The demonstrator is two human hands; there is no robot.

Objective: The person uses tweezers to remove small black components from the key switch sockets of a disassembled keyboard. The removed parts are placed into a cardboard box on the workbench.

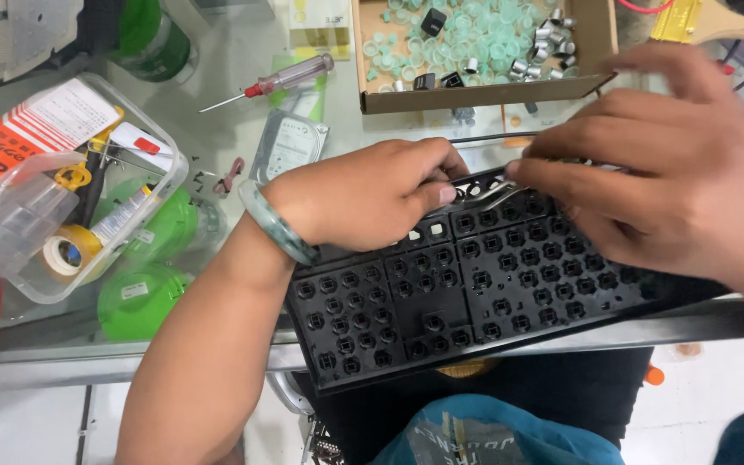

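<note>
A black keyboard frame (pixel 475 293) with its keycaps off lies across the edge of a glass table, showing rows of bare switch holes. My left hand (pixel 363 194), with a green bangle (pixel 275 224) on the wrist, rests curled on the frame's upper left part and presses it down. My right hand (pixel 665 168) is over the frame's upper right and pinches a thin metal tool, apparently tweezers (pixel 510 194), whose tip points at the top row near my left thumb.
A cardboard box (pixel 484 93) of pale green rubber domes and small metal parts sits behind the keyboard. A red-handled screwdriver (pixel 277 82) and a hard drive (pixel 290 145) lie left of it. A clear plastic tub (pixel 88 185) with tape and tools stands far left.
</note>
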